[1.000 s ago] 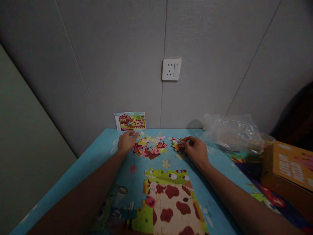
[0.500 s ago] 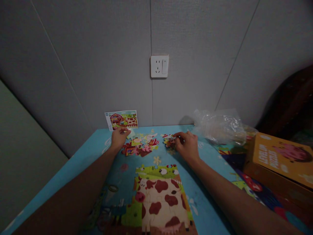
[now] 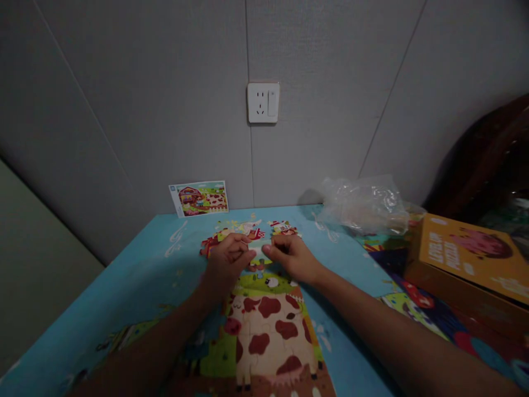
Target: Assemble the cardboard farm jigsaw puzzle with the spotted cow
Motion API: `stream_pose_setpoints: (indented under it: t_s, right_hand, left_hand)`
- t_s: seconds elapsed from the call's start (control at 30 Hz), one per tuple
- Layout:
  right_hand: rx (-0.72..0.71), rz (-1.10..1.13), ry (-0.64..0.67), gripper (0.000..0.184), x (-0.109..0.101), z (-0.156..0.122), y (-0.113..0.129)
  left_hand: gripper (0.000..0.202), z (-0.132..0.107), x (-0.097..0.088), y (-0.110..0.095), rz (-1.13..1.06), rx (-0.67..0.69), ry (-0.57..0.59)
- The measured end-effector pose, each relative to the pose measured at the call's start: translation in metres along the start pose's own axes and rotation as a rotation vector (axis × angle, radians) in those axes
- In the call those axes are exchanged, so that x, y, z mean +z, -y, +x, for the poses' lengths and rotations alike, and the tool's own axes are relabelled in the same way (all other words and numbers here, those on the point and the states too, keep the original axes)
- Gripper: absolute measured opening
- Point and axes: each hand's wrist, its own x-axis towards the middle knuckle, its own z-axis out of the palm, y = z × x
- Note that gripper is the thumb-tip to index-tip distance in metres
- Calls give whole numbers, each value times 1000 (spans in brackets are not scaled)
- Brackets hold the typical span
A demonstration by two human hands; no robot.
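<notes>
Two bare hands meet over a blue-covered table (image 3: pixel 140 275). The left hand (image 3: pixel 226 260) and right hand (image 3: pixel 295 259) have thumb and forefinger closed on opposite sides of a pale puzzle piece (image 3: pixel 258 252), just beyond the top edge of a partly joined cow puzzle (image 3: pixel 268 331). Whether it is one piece or two together is too small to tell. It looks like light, stiff card, probably smooth; the narrow tabs could bend, so the broad side edges offer the safest pinch. Loose pieces (image 3: pixel 285 227) lie behind the hands.
</notes>
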Motion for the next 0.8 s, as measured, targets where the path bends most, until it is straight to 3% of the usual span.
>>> stream_pose_setpoints:
  t_s: [0.1,0.23,0.43,0.6,0.8]
  right_hand:
    - [42,56,20,32,-4,2,0]
    - [101,15,35,28,-6,2,-3]
    - [103,-121,71,26,-9,1,-11]
    - [61,-292,106,25,-11,2,-18]
    - [59,-346,91,25,-10,2,-24]
  left_hand:
    - [19,2,-14,7,161,44,33]
    - [13,4,-23,12,441,223,27]
    - [14,6,-28,19,611,379,81]
    - [11,8,-33,21,708,394,137]
    - [13,9,-32,18,737,383,99]
